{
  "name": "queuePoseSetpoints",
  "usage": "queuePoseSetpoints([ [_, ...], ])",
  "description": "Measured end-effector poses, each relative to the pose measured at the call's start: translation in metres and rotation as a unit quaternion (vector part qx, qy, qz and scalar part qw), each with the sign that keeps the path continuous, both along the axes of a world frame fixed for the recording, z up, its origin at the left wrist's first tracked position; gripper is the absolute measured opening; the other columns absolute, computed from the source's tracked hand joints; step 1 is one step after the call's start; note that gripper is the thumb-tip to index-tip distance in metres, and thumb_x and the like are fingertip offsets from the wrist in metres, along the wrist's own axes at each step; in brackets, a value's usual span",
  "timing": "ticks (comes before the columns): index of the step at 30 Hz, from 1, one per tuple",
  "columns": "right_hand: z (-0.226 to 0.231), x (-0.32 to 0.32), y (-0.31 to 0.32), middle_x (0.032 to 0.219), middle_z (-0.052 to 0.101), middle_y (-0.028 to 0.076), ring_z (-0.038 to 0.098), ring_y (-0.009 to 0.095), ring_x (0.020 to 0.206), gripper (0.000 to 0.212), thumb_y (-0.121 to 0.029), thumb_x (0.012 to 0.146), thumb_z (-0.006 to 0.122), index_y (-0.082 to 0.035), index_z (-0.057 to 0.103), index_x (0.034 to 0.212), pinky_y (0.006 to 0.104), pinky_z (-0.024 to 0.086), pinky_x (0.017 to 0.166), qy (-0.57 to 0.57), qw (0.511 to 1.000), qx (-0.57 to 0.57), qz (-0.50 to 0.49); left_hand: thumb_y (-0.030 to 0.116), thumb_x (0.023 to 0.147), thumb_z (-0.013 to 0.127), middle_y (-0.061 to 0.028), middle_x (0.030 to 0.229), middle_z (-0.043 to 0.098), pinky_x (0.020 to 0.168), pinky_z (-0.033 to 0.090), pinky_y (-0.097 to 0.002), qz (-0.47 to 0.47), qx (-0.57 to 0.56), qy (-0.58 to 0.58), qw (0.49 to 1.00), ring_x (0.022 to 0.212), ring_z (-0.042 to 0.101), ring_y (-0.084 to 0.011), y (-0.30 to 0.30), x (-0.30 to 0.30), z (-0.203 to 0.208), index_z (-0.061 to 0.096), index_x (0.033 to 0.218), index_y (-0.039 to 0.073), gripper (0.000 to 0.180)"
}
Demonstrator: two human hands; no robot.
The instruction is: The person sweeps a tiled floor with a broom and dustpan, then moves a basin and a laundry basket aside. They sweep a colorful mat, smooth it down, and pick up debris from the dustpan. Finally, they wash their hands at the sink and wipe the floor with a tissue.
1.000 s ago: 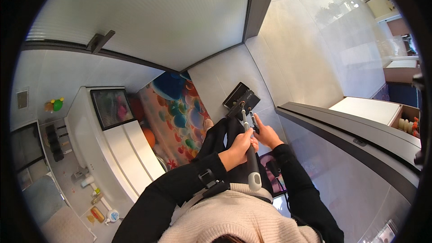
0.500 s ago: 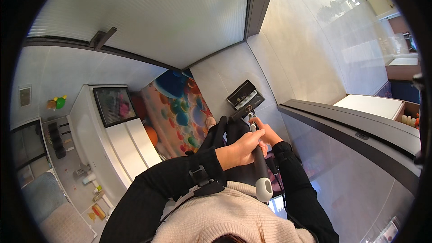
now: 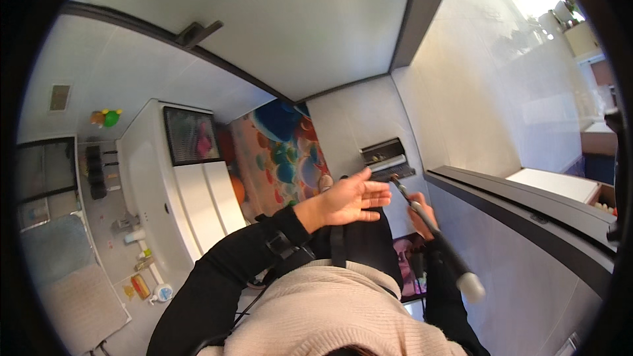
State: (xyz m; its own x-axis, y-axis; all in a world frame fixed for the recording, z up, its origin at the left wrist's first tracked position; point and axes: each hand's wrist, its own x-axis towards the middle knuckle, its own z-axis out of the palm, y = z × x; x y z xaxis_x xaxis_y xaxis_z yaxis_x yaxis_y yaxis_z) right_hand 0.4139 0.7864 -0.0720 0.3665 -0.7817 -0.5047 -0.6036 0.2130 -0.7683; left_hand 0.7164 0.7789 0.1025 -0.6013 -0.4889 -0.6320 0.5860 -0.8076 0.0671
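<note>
My left hand point(image 3: 348, 202) is open in front of my body, its fingers stretched toward the right and nothing in them. Further right, my right hand point(image 3: 422, 216) wraps round a long handle point(image 3: 448, 250), dark grey with a pale rounded end that tilts up toward me. At its lower end is a dark, flat head near the floor, which looks like a broom's. Just beyond that lies a black dustpan point(image 3: 382, 153) with a pale strip along its near edge and small bits inside. Whether head and dustpan touch, I cannot tell.
A frosted glass door point(image 3: 264, 20) with a dark handle point(image 3: 199, 34) stands ahead. At the left are a white cabinet point(image 3: 214, 201) and a colourful patterned mat point(image 3: 283, 158). A dark door track or frame point(image 3: 514, 204) runs along the right. My shoe point(image 3: 325, 183) rests beside the mat.
My left hand has let go of the handle and opened, moving left. The handle's pale end has swung right with my right hand. The whole view has shifted a little.
</note>
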Motion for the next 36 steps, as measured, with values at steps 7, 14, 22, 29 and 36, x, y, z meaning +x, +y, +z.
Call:
queuePoseSetpoints([
  [7,-0.005,-0.078,0.05,0.064,0.043,-0.002,0.043,0.007,0.053,0.028,-0.004,0.088,0.054,-0.019,0.051,0.111,0.0241,0.034,0.043,-0.011,0.967,0.193,-0.167,0.027,0.099,0.05,-0.0083,0.112,0.063,0.095,0.049,-0.0327,0.14,-0.145,-0.004,0.98,0.101,0.063,-0.0162,0.028,0.074,0.039,0.056,0.123,0.0,0.036],
  [14,-0.015,-0.103,0.067,0.087,0.05,0.002,0.048,0.008,0.057,0.05,0.004,0.085,0.053,-0.016,0.039,0.129,0.0223,0.043,0.044,-0.028,0.989,0.078,-0.124,0.021,0.093,0.061,-0.0021,0.089,0.058,0.091,0.051,-0.03,0.201,-0.186,0.056,0.96,0.081,0.063,-0.0097,0.049,0.085,0.049,0.061,0.102,0.004,0.019],
  [22,-0.077,-0.172,0.073,0.106,0.058,0.031,0.052,0.047,0.103,0.065,-0.044,0.08,0.065,0.014,0.053,0.107,0.0486,0.037,0.094,0.377,0.907,-0.006,0.189,0.018,0.094,0.06,0.0021,0.091,0.052,0.087,0.051,-0.0261,0.298,-0.233,0.002,0.926,0.077,0.053,-0.0052,0.108,0.112,0.04,0.06,0.104,0.006,0.015],
  [29,-0.105,-0.135,0.064,0.123,0.056,0.027,0.055,0.045,0.112,0.075,-0.049,0.082,0.066,0.002,0.039,0.129,0.0467,0.047,0.094,0.347,0.786,0.083,0.505,0.022,0.093,0.062,0.002,0.09,0.059,0.081,0.048,-0.0223,0.39,-0.183,-0.202,0.88,0.082,0.056,-0.0072,0.234,0.165,0.032,0.063,0.099,0.009,0.015],
  [36,-0.014,0.162,0.054,0.103,0.062,0.011,0.06,0.021,0.096,0.036,-0.031,0.091,0.056,-0.005,0.054,0.117,0.039,0.048,0.077,0.021,0.841,-0.062,0.538,0.032,0.094,0.06,-0.0002,0.098,0.058,0.088,0.047,-0.026,0.481,-0.088,-0.425,0.762,0.089,0.055,-0.0094,0.459,0.233,0.04,0.06,0.108,0.008,0.028],
])
